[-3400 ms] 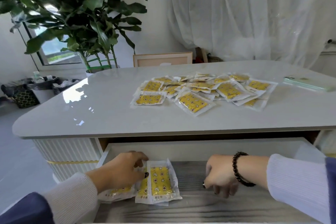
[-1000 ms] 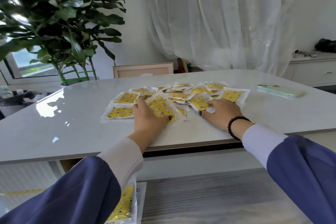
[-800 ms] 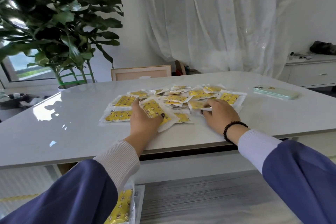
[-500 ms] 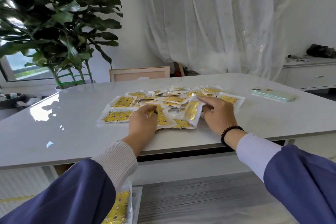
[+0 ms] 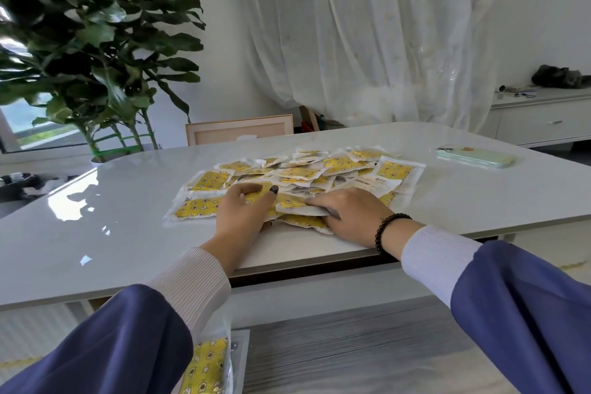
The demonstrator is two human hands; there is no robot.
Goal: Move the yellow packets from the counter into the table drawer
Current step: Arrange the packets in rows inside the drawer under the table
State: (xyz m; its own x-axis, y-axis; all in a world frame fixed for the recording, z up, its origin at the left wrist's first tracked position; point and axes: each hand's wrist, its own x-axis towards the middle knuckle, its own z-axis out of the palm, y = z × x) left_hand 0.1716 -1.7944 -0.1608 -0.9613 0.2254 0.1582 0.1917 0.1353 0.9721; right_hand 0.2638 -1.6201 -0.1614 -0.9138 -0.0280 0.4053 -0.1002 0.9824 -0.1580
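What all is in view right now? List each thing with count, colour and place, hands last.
packets: a heap, too overlapped to count, yellow in clear wrap, mid counter
drawer packets: at least one, yellow, left end of the drawer, partly hidden by the left sleeve
counter: one, glossy white, across the middle
drawer: one, open, grey wood-grain floor, below the counter edge
phone: one, pale green, right part of the counter
plant: one, dark green, behind the counter at left
curtain: white, sheer, at the back
frame: one, light wood, behind the counter
sideboard: one, white, far right
left hand: grips a packet at the near edge of the heap
right hand: pinches a packet next to it, black bead bracelet on its wrist
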